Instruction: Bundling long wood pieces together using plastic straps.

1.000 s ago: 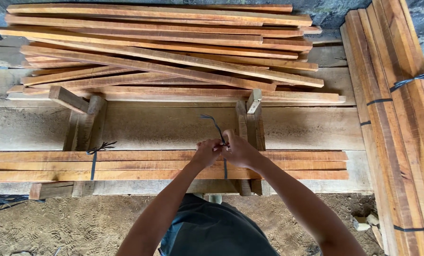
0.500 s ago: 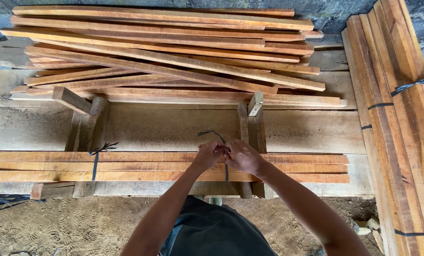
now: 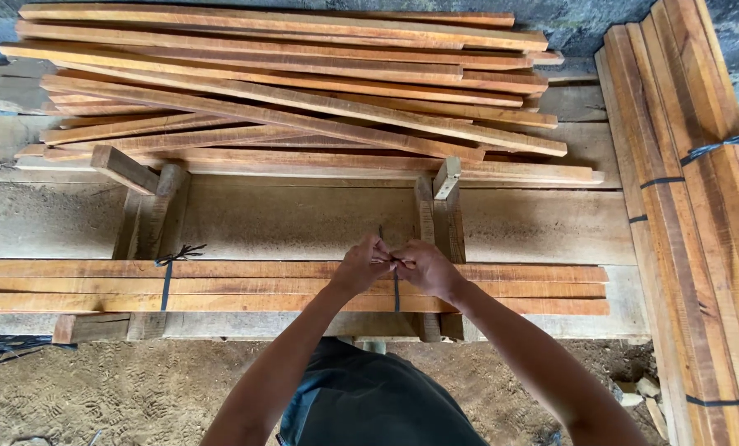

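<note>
Big stuff first: wide pale workbench (image 3: 303,219), sawdusty, with a loose heap of slats (image 3: 287,91) piled crooked across its far side. Tied stack of long boards (image 3: 691,215) runs down the right edge, banded with dark straps in several places. Near edge of the bench: flat bundle of slats (image 3: 245,285), reddish-orange, lying lengthwise across short wooden cross blocks (image 3: 150,215). Sandy floor (image 3: 97,388) below.

My hands are both on that near bundle, right of its middle. Left hand (image 3: 359,266) is clenched, pinching the dark tie (image 3: 396,289) that wraps the bundle; right hand (image 3: 425,268) is pinching the same tie from the other side, fingertips meeting at the knot spot on top. One loose end of the tie sticks up just behind the hands. A second, finished tie (image 3: 168,281) sits on the left part of the bundle, its frayed ends splayed out.

Risks, my read: the tie looks thin, so pulling hard could snap it or slip it from my fingers, and the slats would spread. The bundle's near edge sits close to the bench edge, so a sideways tug could shove slats off. The crooked heap behind could slide forward if the bench gets jolted. Rough-sawn edges could mean splinters.

Packages, labels, signs: none visible. Only bare wood, dark strapping, and a tangle of dark cord (image 3: 6,347) on the floor at left.
</note>
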